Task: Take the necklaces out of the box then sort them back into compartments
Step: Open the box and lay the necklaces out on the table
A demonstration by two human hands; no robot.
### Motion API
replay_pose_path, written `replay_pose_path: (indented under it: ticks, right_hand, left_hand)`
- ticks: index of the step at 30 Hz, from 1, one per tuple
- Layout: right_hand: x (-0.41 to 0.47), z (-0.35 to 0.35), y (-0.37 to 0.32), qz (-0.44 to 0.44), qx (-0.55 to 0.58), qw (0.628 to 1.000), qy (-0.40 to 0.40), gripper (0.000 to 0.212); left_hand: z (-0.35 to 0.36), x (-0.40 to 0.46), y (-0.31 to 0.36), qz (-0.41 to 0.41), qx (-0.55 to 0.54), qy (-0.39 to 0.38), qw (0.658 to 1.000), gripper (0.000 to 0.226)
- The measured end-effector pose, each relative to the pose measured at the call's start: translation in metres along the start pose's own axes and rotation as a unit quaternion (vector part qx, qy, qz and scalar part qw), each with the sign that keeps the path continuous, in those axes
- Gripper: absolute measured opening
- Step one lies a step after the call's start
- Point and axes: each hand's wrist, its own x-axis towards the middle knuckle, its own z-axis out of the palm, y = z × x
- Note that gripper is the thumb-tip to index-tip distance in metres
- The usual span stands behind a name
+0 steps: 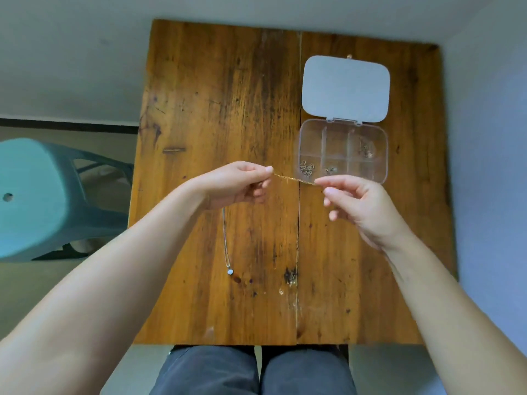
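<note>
A thin gold chain necklace (293,179) is stretched in the air between my two hands, just in front of the box. My left hand (238,183) pinches its left end; my right hand (359,206) pinches its right end with thumb and forefinger. The clear compartment box (382,155) lies open on the table's right side, its grey lid (345,88) folded back. Small necklaces sit in the front left (306,169), front middle (330,170) and back right (367,149) compartments. A silver necklace with a small pendant (227,252) lies on the table below my left hand.
The wooden table (251,109) has a long crack down its middle. A teal plastic stool (37,198) stands to the left of the table. My knees in dark trousers (256,372) are at the table's front edge. Walls enclose the table behind and on the right.
</note>
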Motion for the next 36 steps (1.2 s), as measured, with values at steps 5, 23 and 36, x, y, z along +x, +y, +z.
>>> replay_pose_path:
  ticks: [5, 23, 36]
  right_hand:
    - [-0.044, 0.083, 0.071, 0.073, -0.091, 0.993, 0.034, 0.024]
    - [-0.025, 0.077, 0.096, 0.050, -0.297, 0.944, 0.135, 0.019]
    - [0.120, -0.104, 0.018, 0.063, -0.734, 0.675, -0.042, 0.031]
  left_hand:
    - [-0.026, 0.005, -0.025, -0.055, 0.140, 0.119, 0.982, 0.041]
    - [0.013, 0.046, -0.041, 0.180, 0.695, 0.171, 0.675, 0.031]
    - [0.070, 0.081, -0.014, 0.164, 0.592, 0.323, 0.720, 0.018]
